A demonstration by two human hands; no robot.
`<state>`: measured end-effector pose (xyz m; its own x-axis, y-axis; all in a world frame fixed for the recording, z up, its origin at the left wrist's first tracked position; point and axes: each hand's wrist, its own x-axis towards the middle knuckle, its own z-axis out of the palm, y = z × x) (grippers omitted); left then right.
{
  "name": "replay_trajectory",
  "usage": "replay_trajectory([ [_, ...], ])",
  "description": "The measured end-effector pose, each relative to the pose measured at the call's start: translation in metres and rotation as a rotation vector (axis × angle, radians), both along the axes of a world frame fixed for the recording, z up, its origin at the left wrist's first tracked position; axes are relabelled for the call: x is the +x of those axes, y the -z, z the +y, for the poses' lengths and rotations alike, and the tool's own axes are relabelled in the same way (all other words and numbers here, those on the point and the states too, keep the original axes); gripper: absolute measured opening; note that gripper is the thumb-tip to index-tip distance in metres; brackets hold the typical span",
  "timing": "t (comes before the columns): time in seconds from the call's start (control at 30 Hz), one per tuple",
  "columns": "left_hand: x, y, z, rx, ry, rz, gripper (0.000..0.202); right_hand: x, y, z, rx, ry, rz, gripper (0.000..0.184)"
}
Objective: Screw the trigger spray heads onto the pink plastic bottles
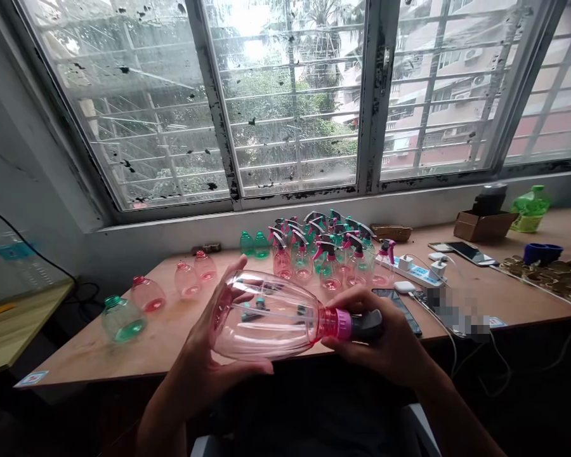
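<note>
A clear pink spray bottle point(271, 317) lies sideways in the air in front of me, above the table's front edge. My left hand point(204, 349) wraps round its wide base, thumb below and fingers behind. At the neck, my right hand point(380, 336) grips the pink collar point(343, 325) and the dark grey spray head point(367, 326). A thin tube runs inside the bottle, which looks free of liquid. Through its wall, small dark and green parts point(254, 308) show on the table, partly distorted.
Several finished-looking spray bottles point(330, 266) crowd the table's back. Headless pink bottles point(147, 295) and a green bottle point(124, 320) stand at left. To the right are a power strip point(421, 271), phones point(471, 254), cables, a cardboard box point(485, 223) and brown pieces point(547, 273).
</note>
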<state>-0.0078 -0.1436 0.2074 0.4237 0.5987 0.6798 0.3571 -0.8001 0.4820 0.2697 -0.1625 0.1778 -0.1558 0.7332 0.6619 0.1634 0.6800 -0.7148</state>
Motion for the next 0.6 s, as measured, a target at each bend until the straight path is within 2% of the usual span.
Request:
replay_trajectory([
  [0.13, -0.003, 0.004, -0.001, 0.011, 0.050, -0.045, 0.101, 0.001, -0.002, -0.004, -0.020, -0.015, 0.033, 0.030],
  [0.23, -0.002, 0.002, -0.005, 0.054, 0.014, -0.018, 0.104, 0.001, -0.003, -0.005, -0.013, -0.025, 0.041, 0.030],
  [0.3, 0.000, -0.001, -0.009, 0.019, 0.013, -0.030, 0.109, 0.001, -0.003, -0.006, -0.009, -0.028, 0.040, 0.030],
  [0.43, 0.001, -0.003, -0.013, -0.042, 0.066, -0.085, 0.107, 0.002, -0.002, -0.006, -0.036, -0.074, 0.050, 0.031],
  [0.6, -0.008, 0.006, -0.009, 0.002, 0.177, -0.096, 0.108, 0.001, -0.003, -0.009, -0.051, -0.115, 0.068, 0.029],
])
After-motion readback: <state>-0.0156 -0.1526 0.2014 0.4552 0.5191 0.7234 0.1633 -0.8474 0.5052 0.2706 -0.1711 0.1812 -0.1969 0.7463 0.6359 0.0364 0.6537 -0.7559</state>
